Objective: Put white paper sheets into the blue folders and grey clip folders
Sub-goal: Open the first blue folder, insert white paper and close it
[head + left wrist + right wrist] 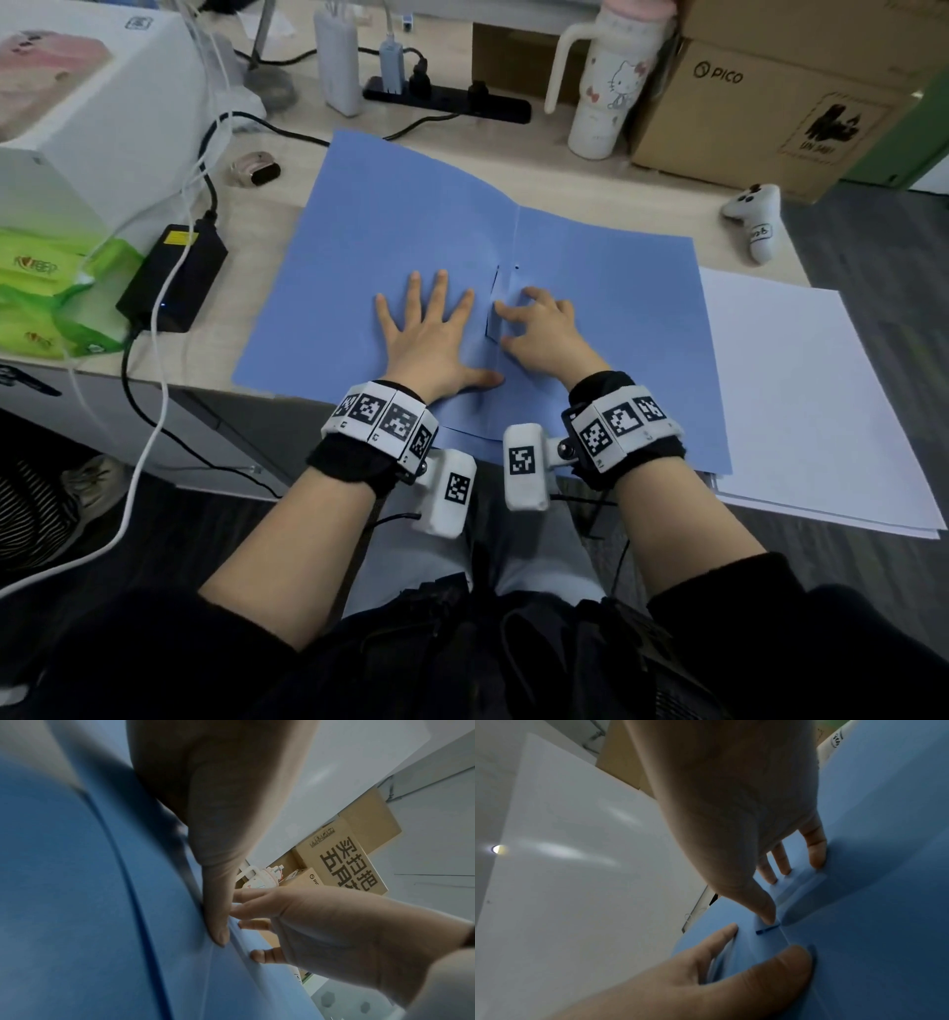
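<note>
So the blue folder (pixel 400 226) is lying wide open and flat on the desk (pixel 590 169), matte light-blue card with a centre crease and its near edge hanging a bit off the desk toward the person. Left hand (pixel 436 334) is spread flat, fingers straight, pressing down the left leaf beside the crease. Right hand (pixel 544 329) has its fingers bent, tips on a small cut flap (pixel 494 321) at the fold; the wrist view shows fingertips (pixel 817 860) pressing, not clearly pinching. The white paper sheets (pixel 811 401) sit stacked just right of the folder, partly tucked under its edge.
</note>
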A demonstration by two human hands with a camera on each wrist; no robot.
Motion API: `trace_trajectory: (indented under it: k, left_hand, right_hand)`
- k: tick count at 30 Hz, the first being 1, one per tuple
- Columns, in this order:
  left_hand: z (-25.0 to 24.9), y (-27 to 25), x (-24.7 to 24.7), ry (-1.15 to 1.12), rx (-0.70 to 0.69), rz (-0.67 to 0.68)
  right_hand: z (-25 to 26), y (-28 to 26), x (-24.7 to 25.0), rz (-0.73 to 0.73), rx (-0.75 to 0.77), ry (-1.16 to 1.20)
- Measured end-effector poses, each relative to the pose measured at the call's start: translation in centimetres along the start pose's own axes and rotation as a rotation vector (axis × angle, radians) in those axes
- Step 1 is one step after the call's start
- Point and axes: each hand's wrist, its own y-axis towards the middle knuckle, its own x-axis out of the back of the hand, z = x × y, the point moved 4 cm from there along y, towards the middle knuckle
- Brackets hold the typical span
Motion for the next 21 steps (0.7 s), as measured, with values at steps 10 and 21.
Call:
trace_trajectory:
  k: [10, 21]
  left_hand:
    - [-3.9, -0.2, 1.9, -0.032, -0.089, -0.059]
    - [-16.5, 0.6, -0.6, -0.226, -0.407, 0.105]
  right_hand:
    - [-1.7, -2.5, 2.5, -0.117, 0.102, 0.486]
    - [-15.3, -9.3, 8.3, -0.873, -0.213, 0.731]
